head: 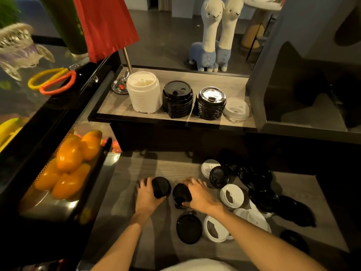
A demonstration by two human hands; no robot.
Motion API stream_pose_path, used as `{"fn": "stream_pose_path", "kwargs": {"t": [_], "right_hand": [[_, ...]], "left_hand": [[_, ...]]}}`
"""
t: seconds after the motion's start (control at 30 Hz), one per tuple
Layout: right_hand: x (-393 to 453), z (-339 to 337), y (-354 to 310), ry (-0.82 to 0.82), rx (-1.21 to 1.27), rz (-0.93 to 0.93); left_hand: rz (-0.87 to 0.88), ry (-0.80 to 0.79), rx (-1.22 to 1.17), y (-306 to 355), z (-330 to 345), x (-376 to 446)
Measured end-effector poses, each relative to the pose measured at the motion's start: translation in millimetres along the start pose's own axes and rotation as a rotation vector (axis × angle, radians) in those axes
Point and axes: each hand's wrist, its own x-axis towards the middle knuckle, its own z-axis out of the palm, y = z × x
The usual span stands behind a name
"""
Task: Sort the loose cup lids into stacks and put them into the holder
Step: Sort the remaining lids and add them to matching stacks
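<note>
On the lower wooden counter (148,169) my left hand (147,194) grips a black lid (161,187). Just to its right, my right hand (199,195) holds another black lid (181,193). Several loose black and white lids lie to the right, among them a white lid (232,196) and a black lid (188,228) near my forearm. On the raised shelf (109,112) stand a white lid stack (144,92), a black stack (177,98), a second black stack (210,103) and one clear lid (237,109).
A display case with orange peppers (72,163) lies to the left. Scissors (52,80) rest on its glass top. A red flag (105,26) on a pole stands at the shelf's back left. Two plush llamas (213,36) stand beyond the shelf.
</note>
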Motion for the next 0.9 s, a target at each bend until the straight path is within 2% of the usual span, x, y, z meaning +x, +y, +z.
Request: {"fn": "stream_pose_path", "kwargs": {"t": [0.13, 0.2, 0.3, 0.43, 0.63, 0.77, 0.9], "right_hand": [[-8.2, -31.5, 4.0, 0.152, 0.292, 0.022], [-15.2, -48.2, 3.7, 0.172, 0.495, -0.021], [-26.3, -70.9, -0.2, 0.146, 0.619, -0.067], [-35.0, -92.6, -4.6, 0.121, 0.674, -0.073], [-42.3, -119.8, -12.3, 0.118, 0.751, -0.129], [-50.1, -140.6, -21.1, 0.244, 0.777, -0.196], [-56.7, -160.4, -29.5, 0.363, 0.686, -0.228]], "left_hand": [[0.139, 0.013, -0.284, 14.4, -15.9, -7.5], [0.201, -0.027, -0.402, 25.8, -28.5, -12.9], [0.245, -0.131, -0.586, 49.8, -49.3, -22.6], [0.352, -0.200, -0.763, 71.4, -69.5, -34.4], [0.230, -0.155, -1.097, 91.4, -89.4, -44.8], [0.173, -0.240, -1.244, 101.3, -96.2, -50.1], [0.205, -0.286, -1.227, 109.7, -105.8, -52.2]]}}
